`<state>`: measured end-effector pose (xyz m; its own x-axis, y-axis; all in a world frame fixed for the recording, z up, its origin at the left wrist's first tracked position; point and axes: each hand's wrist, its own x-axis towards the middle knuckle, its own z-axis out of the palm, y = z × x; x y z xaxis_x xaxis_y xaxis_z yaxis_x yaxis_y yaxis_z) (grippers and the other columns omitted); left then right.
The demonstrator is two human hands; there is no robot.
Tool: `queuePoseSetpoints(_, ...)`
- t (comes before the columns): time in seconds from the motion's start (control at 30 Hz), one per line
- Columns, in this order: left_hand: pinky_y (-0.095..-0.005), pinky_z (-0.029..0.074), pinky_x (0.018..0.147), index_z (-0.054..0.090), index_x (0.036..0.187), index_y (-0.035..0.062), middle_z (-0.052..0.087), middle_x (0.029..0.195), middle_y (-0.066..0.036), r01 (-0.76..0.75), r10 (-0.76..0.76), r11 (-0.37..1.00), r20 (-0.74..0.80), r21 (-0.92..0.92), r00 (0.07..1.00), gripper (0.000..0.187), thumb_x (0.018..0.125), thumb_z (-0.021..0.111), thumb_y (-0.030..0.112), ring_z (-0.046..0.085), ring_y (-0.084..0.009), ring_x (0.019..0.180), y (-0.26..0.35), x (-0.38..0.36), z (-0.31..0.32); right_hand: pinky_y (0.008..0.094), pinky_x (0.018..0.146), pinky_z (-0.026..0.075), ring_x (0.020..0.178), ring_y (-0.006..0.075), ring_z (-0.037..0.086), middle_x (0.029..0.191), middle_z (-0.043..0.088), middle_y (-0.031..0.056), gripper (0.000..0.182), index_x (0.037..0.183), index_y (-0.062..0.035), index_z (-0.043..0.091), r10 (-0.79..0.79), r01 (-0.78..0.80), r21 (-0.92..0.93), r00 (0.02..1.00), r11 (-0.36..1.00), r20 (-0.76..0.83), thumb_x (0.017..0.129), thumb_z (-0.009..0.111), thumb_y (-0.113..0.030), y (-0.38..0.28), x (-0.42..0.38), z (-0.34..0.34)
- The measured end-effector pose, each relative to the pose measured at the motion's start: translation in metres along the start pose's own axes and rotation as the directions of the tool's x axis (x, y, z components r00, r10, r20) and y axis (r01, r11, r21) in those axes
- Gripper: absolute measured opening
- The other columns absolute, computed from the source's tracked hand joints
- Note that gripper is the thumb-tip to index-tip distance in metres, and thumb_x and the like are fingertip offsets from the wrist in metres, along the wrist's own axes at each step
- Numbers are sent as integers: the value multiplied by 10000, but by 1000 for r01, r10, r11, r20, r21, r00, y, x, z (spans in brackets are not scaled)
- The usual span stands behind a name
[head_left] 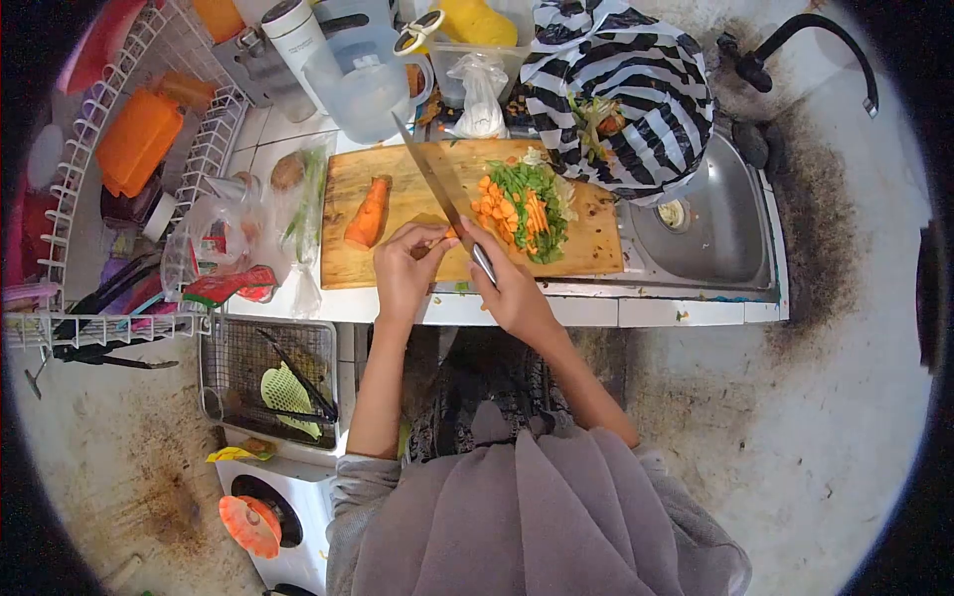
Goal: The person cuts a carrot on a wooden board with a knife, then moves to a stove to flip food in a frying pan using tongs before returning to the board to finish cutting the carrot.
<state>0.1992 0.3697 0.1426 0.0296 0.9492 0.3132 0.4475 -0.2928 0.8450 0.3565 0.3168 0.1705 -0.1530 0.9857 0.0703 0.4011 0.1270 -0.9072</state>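
My right hand [512, 290] grips the handle of a kitchen knife [433, 175], its long blade slanting up and left over the wooden cutting board [447, 164]. Close beside the knife, the fingers of my left hand [405, 266] are pinched on a small orange piece of carrot [450, 233], mostly hidden by the fingertips. A peeled carrot piece [369, 213] lies on the board's left part. To the right of the blade sit cut carrot pieces [509, 213] against a heap of chopped green leaves [545, 189].
A striped plastic bag [636, 70] holding scraps stands by the metal sink [740, 223], under a black faucet [810, 25]. Behind the board are a clear jug [370, 97] and a knotted bag of white stuff [481, 94]. A white dish rack [224, 124] stands left.
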Motion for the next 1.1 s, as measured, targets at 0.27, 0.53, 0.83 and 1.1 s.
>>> queuePoseSetpoints(0.27, -262, 515, 616, 703, 847, -23, 694, 838, -92, -22, 22, 1000, -2, 15, 1000, 180, 727, 781, 86, 652, -167, 672, -1, -1, -1, 380, 876, 455, 1013, 384, 604, 1225, 555, 232, 516, 1429, -138, 331, -122, 123, 51, 992, 991, -26, 942, 498, -129, 21, -10, -3)
queuePoseSetpoints(0.53, -261, 512, 603, 711, 840, -13, 694, 832, -93, 4, -4, 1000, -1, 14, 1000, 165, 725, 781, 82, 650, -164, 653, -1, -2, 0, 409, 692, 486, 697, 366, 633, 922, 622, 253, 526, 1429, -198, 333, -44, 44, -8, 997, 999, 62, 935, 503, -140, 11, 0, -6)
queuePoseSetpoints(0.83, -261, 505, 593, 710, 838, -12, 685, 805, -87, 31, -32, 997, 13, 68, 999, 169, 725, 783, 90, 642, -163, 632, 1, -1, -1, 457, 664, 466, 707, 433, 597, 839, 603, 269, 503, 1396, -135, 380, -33, 35, -40, 998, 999, 58, 913, 519, -122, 3, 7, -2)
queuePoseSetpoints(1.1, -261, 509, 603, 709, 848, -12, 685, 815, -89, 33, -33, 999, -9, -16, 999, 176, 727, 784, 91, 641, -158, 650, -3, 0, 1, 389, 922, 431, 1133, 384, 546, 1244, 540, 245, 505, 1426, -139, 351, -119, 123, 98, 992, 988, -41, 944, 504, -140, 18, -5, -9)
